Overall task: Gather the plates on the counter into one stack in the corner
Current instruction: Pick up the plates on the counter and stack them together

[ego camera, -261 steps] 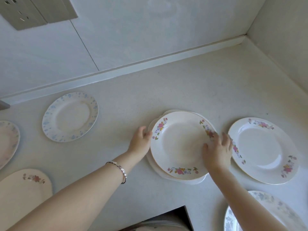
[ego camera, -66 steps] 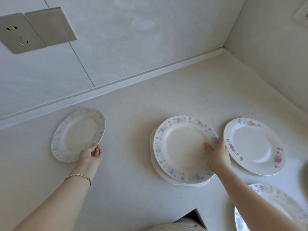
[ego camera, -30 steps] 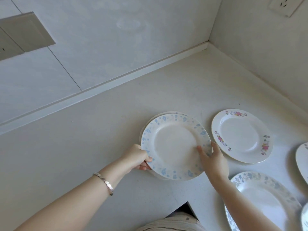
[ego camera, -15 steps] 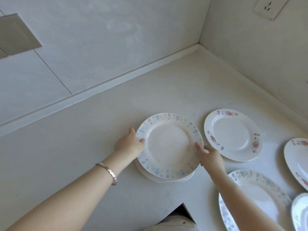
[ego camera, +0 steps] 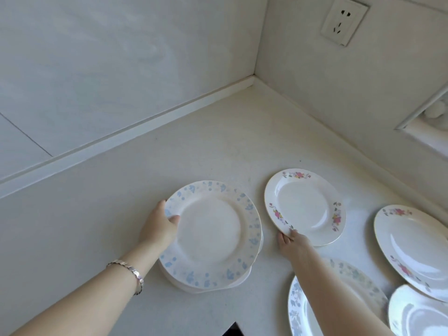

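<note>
A stack of plates (ego camera: 211,234) topped by a blue-flowered plate lies on the white counter (ego camera: 194,154), well short of the wall corner (ego camera: 254,80). My left hand (ego camera: 160,229) grips the stack's left rim, thumb on top of the blue border. To the stack's right lies a single pink-flowered plate (ego camera: 305,204). My right hand (ego camera: 292,244) touches its near-left rim with the fingertips; no closed grip shows.
More single plates lie at the right: a pink-flowered plate (ego camera: 412,248), a blue-flowered plate (ego camera: 358,282) under my right forearm, and a white plate (ego camera: 421,314) at the bottom edge. A socket (ego camera: 344,20) and a window ledge (ego camera: 426,132) are on the right wall.
My left hand brought the second blue-flowered plate onto the stack. My right hand has since let go of the stack's right rim and moved right to the pink-flowered plate.
</note>
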Action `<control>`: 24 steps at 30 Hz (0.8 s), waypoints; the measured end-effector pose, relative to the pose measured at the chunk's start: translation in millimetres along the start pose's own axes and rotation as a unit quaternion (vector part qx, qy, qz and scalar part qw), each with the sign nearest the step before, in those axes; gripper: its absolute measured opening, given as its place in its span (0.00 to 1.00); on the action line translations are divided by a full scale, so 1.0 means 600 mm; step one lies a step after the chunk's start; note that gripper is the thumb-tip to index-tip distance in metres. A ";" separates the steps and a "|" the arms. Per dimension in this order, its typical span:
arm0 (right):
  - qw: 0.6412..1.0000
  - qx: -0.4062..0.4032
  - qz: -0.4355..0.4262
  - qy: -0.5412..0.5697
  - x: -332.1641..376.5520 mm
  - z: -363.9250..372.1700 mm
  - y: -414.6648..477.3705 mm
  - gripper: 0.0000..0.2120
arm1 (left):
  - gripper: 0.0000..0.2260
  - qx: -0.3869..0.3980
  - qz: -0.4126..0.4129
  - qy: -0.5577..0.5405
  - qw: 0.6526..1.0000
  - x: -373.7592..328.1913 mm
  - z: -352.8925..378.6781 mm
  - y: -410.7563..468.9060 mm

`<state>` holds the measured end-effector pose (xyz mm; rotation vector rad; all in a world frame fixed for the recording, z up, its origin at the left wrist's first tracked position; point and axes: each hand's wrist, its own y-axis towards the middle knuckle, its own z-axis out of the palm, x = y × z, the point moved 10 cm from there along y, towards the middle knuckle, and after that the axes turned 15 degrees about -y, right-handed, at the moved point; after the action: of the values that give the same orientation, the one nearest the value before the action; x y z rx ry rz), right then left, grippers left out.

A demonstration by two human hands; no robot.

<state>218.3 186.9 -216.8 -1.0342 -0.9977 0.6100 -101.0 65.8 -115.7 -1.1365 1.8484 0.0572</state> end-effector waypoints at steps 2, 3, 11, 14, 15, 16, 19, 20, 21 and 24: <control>0.999 -0.002 -0.031 -0.028 0.010 -0.001 -0.005 0.05 | 0.16 0.000 0.000 -0.003 1.000 0.002 0.000 0.000; 0.998 0.007 -0.054 -0.027 0.022 0.001 -0.013 0.06 | 0.17 0.002 -0.001 -0.005 1.000 0.004 0.000 0.001; 0.965 0.135 -0.144 -0.175 0.083 -0.009 -0.113 0.07 | 0.20 0.004 -0.018 -0.104 0.994 0.014 0.011 0.003; 0.918 0.174 -0.191 -0.300 0.080 0.006 -0.162 0.06 | 0.21 -0.004 -0.050 -0.191 0.980 0.029 0.005 0.000; 0.903 0.192 -0.198 -0.329 0.071 0.014 -0.175 0.07 | 0.22 -0.007 -0.061 -0.222 0.973 0.035 0.003 -0.002; 0.889 0.203 -0.197 -0.360 0.059 0.020 -0.181 0.10 | 0.21 -0.007 -0.069 -0.251 0.966 0.039 0.001 -0.007; 0.856 0.206 -0.189 -0.435 0.018 0.033 -0.184 0.08 | 0.21 0.010 -0.100 -0.312 0.945 0.054 0.006 -0.022; 0.851 0.202 -0.186 -0.448 0.008 0.037 -0.183 0.09 | 0.22 0.019 -0.114 -0.321 0.940 0.061 0.010 -0.026; 0.845 0.198 -0.184 -0.461 -0.001 0.039 -0.181 0.09 | 0.23 0.029 -0.123 -0.325 0.937 0.066 0.014 -0.028; 0.836 0.189 -0.171 -0.486 -0.020 0.043 -0.174 0.08 | 0.21 0.048 -0.121 -0.327 0.936 0.066 0.018 -0.035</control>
<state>186.7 144.3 -122.1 -0.1082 -1.8031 1.0095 -83.9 32.0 -141.8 -1.0980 1.1042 0.1792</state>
